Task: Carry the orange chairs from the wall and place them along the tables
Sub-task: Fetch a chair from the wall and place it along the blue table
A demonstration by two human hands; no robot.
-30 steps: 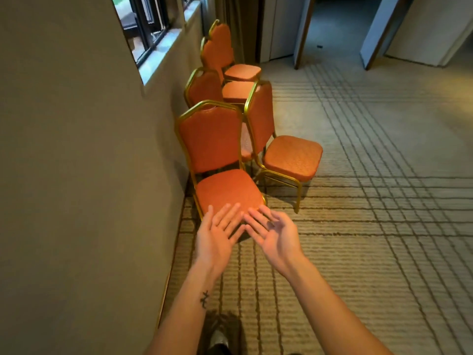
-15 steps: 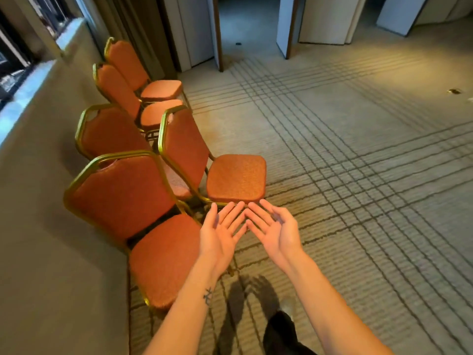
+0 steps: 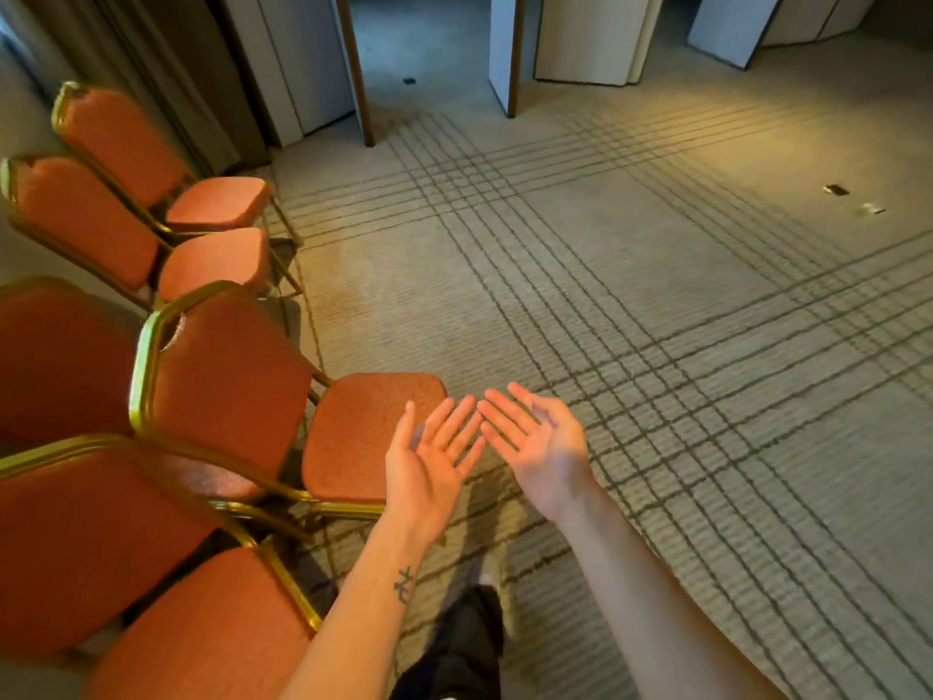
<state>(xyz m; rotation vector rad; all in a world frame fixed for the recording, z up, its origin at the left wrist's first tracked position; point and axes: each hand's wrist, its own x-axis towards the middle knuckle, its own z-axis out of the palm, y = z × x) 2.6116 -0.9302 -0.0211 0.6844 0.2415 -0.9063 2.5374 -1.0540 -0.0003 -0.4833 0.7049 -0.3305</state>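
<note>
A dark trouser leg (image 3: pixel 454 649) shows at the bottom edge between two bare forearms stretched forward. The left forearm carries a small tattoo (image 3: pixel 404 583). The left hand (image 3: pixel 429 457) and right hand (image 3: pixel 540 447) lie palm up, side by side. Their fingers are straight and slightly spread and grip nothing, and the fingertips come close without meeting.

Low on the left stands the nearest chair (image 3: pixel 202 634), orange with a gold metal frame. Just beyond it the angled chair (image 3: pixel 368 437) stands out from the row onto the carpet (image 3: pixel 656 346), its seat pointing right. The left hand covers the seat's front corner in this view; whether it touches the cushion cannot be told. The angled chair's frame crowds close to the top of the nearest chair's back.

The third chair (image 3: pixel 55 356) is mostly hidden behind the angled chair, with only its orange back showing. Farther along the left side, the fourth chair (image 3: pixel 217 260) and the fifth chair (image 3: pixel 222 202) stand side by side, seats nearly touching, near a dark curtain (image 3: pixel 202 93).

The carpet is beige with dark crossing lines. Two small objects (image 3: pixel 835 190) lie on it far to the right, too small to identify. At the far end stand pale folding panels (image 3: pixel 580 37) with a dim opening between them.
</note>
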